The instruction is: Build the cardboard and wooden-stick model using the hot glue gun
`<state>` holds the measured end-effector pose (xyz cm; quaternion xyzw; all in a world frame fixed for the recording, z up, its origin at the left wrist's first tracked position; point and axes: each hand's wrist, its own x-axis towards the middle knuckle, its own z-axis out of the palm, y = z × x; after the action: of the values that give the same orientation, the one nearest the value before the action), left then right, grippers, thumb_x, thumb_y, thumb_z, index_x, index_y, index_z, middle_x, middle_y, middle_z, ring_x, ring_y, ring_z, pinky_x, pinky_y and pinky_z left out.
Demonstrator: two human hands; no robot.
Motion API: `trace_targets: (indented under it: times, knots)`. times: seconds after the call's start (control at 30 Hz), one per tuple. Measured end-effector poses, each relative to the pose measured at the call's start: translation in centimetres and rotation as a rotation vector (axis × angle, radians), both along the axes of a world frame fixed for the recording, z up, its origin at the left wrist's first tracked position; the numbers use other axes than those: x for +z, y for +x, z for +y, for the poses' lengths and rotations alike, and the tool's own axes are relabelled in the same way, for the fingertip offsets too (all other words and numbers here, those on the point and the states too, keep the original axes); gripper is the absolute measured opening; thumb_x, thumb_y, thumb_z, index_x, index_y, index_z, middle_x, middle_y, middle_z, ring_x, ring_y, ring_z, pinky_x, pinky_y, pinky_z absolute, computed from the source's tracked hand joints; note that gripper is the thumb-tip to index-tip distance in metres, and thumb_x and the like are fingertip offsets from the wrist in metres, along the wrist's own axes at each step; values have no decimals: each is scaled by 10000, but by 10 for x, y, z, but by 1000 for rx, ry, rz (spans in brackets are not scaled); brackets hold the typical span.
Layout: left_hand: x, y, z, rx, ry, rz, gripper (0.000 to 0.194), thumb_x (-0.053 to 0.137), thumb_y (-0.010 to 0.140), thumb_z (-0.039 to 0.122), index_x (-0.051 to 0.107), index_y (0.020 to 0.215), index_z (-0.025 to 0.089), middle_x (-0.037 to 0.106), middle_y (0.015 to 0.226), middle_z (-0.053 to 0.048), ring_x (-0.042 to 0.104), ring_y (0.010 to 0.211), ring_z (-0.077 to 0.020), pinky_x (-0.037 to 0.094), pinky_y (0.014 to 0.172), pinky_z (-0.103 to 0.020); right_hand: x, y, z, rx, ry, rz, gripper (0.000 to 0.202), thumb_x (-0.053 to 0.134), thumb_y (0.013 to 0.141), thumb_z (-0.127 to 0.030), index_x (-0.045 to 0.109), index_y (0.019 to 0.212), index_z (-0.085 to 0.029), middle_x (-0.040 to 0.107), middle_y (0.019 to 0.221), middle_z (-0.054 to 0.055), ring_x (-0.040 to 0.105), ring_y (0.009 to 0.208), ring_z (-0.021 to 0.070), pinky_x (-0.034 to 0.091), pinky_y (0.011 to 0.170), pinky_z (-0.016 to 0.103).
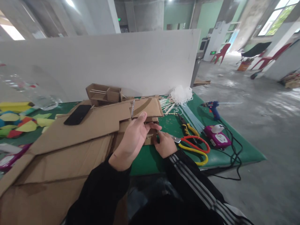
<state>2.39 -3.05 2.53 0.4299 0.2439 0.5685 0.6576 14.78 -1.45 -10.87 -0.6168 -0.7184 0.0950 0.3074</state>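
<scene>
A small cardboard construction [152, 137] is between my hands, low over the green tabletop. My left hand [133, 140] grips its left side, the thumb raised and the forefinger reaching across the top. At its right edge, the bent fingers of my right hand [166, 145] close on the cardboard. Both hands partly cover the piece, so its full shape is hidden. Just beyond them lies a flat cardboard piece [152, 107]. Scissors [197, 147] with red and yellow handles lie right beside my right hand, near black-and-yellow pliers [185, 125].
Large cardboard sheets [89, 131] cover the left, with a black phone [77, 114] on top. Behind stands a cardboard box [104, 92]. Glue sticks [191, 117], a blue glue gun [212, 109] and a purple power strip [217, 137] with cables occupy the right. A white board [112, 62] rises behind.
</scene>
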Motion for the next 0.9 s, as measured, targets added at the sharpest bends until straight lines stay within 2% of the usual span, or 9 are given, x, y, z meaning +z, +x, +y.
trace_targets:
  times: [0.1,0.2,0.3,0.43,0.63,0.77,0.9]
  knots:
    - [-1,0,0,-10,-3,2,203,678,885,355,701,920,156,707,909,-48,691,785,-187,559,722,-311,1,0,1,0,-9,-33,124,534,884,-139,636,832,-187,719,886,121,623,907,274,405,798,346]
    - [0,0,0,-12,-1,6,191,653,902,351,696,916,165,710,911,-47,696,812,-189,551,747,-313,1,0,0,-4,-12,-41,143,524,874,-108,617,799,-187,713,878,130,618,900,278,397,784,348]
    - [0,-1,1,-6,0,9,202,663,897,354,697,894,156,709,903,-44,699,800,-181,544,781,-316,2,0,-3,-14,-2,-12,151,491,855,-76,589,820,-185,697,864,132,612,878,275,385,761,347]
    - [-1,-1,2,-19,4,1,215,668,892,360,713,912,151,732,923,-59,695,785,-182,552,745,-312,2,0,-6,-38,16,97,157,457,823,-74,541,894,-186,652,796,98,599,765,256,346,668,337]
    - [-1,-1,2,-35,33,-1,220,661,898,358,729,930,152,751,995,-81,698,812,-186,557,714,-301,7,5,-8,-24,28,363,89,389,901,-216,459,849,-234,549,688,18,539,643,215,323,615,320]
    - [0,-1,1,-17,28,9,210,675,887,355,713,867,149,747,985,-79,695,822,-190,557,725,-308,10,10,-9,39,24,583,202,355,946,-361,402,779,-256,483,673,-19,507,646,183,382,635,298]
    - [0,0,1,-19,32,-3,201,674,889,349,719,904,153,743,1005,-77,690,834,-189,556,723,-307,10,13,-5,92,-4,784,289,413,920,-477,439,742,-251,473,715,-14,471,703,173,427,701,301]
